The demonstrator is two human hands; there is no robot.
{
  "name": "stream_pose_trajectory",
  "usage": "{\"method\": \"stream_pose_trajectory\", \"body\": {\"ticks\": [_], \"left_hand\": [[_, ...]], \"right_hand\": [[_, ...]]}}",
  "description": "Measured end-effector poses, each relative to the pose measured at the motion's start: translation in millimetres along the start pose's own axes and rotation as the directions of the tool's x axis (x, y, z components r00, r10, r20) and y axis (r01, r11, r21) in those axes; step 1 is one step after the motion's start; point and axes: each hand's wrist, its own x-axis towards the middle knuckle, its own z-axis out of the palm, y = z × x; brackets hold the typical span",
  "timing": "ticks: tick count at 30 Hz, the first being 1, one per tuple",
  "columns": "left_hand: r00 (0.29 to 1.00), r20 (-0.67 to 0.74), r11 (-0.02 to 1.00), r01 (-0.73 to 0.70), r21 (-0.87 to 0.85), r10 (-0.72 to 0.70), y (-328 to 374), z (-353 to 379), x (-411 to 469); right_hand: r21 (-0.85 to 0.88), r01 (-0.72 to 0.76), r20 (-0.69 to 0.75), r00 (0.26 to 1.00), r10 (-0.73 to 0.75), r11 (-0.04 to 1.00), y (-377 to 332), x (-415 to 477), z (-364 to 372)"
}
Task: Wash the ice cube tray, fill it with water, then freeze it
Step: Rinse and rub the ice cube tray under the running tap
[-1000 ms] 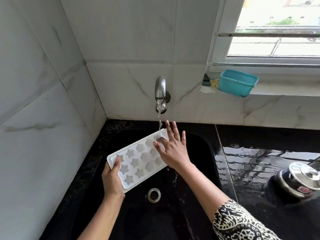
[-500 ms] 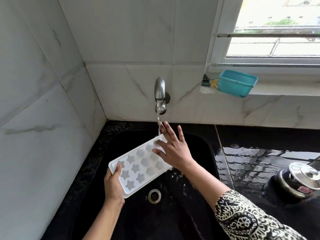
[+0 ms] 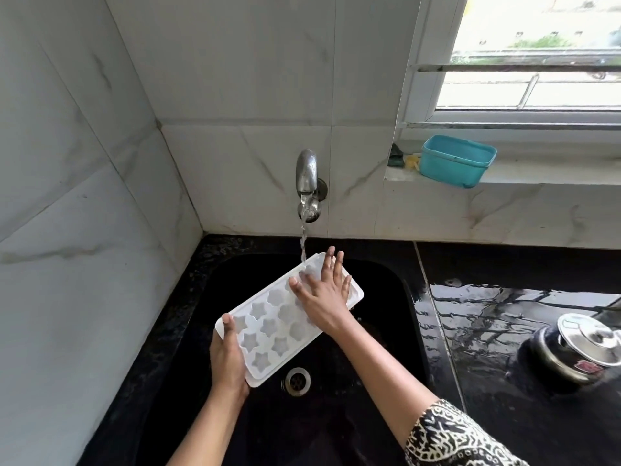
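Tray [image 3: 268,327] perhaps rightward, near end in grip [image 3: 228,361]

Tray [image 3: 268,331] over sink [image 3: 386,331] — tap [image 3: 307,183] behind.

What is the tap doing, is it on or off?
On. A thin stream of water falls from the tap onto the far end of the ice cube tray.

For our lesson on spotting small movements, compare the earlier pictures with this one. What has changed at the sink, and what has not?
The right hand, flat on the ice cube tray, slid slightly leftward across its far end, uncovering the tray's right corner. Nothing was taken hold of or let go. Unchanged: the left hand grips the near end, and the tap runs onto the far end.
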Motion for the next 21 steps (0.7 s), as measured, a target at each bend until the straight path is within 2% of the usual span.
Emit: {"method": "stream_pose_trajectory", "body": {"ticks": [3, 5, 7, 10, 12, 14, 16, 18, 21], "left_hand": [[0.999, -0.02, 0.999, -0.035, 0.014, 0.035, 3, 3, -3], [0.998, -0.045, 0.999, -0.05, 0.011, 0.051, 5, 0, -2], [0.997, -0.053, 0.998, -0.06, 0.031, 0.061, 8, -4, 1], [0.996, -0.053, 0.997, -0.063, 0.046, 0.066, 11, -10, 4], [0.996, -0.046, 0.996, -0.069, 0.057, 0.072, 11, -12, 5], [0.998, -0.027, 0.997, -0.052, 0.063, 0.054, 12, -14, 5], [0.999, -0.025, 0.998, -0.029, 0.058, 0.03, 17, -15, 5], [0.999, -0.029, 0.998, -0.02, 0.055, 0.022, 21, -18, 6], [0.999, -0.032, 0.998, -0.033, 0.058, 0.035, 25, -21, 4]], "right_hand": [[0.021, -0.001, -0.001, 1.0, 0.001, 1.0, -2, -5, 6], [-0.093, 0.063, -0.016, 0.998, -0.065, 0.994, 5, -5, 1], [-0.291, 0.156, 0.007, 0.987, -0.161, 0.944, 18, -3, -9], [-0.532, 0.348, 0.048, 0.923, -0.383, 0.772, 37, 2, -24], [-0.668, 0.466, 0.079, 0.82, -0.567, 0.58, 46, 10, -31], [-0.762, 0.514, 0.143, 0.725, -0.674, 0.393, 51, 20, -38], [-0.804, 0.541, 0.215, 0.652, -0.727, 0.247, 53, 28, -45], [-0.817, 0.551, 0.246, 0.601, -0.76, 0.171, 55, 32, -50], [-0.809, 0.556, 0.25, 0.617, -0.746, 0.189, 51, 27, -51]]}}
